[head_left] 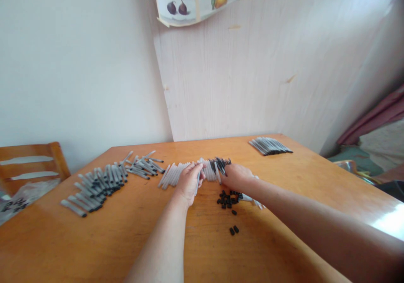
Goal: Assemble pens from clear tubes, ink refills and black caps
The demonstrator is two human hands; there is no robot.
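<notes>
My left hand [189,184] is closed around a translucent pen barrel [198,183], held upright over the middle of the table. Just to its right, my right hand [236,177] reaches down with curled fingers beside a pile of thin black pieces [221,164]; whatever is between its fingertips is hidden. A row of clear pen tubes [172,175] lies behind and left of my left hand, continuing between the two hands. Below my right hand are small black plugs [225,199], with a few white tubes [257,202] partly covered by my forearm.
Black-ended pens [97,184] lie in heaps on the left of the wooden table [151,241]. A neat stack of similar pens [270,146] sits at the back right. A wooden chair [58,161] with a plastic bag stands at left; the wall rises behind the table.
</notes>
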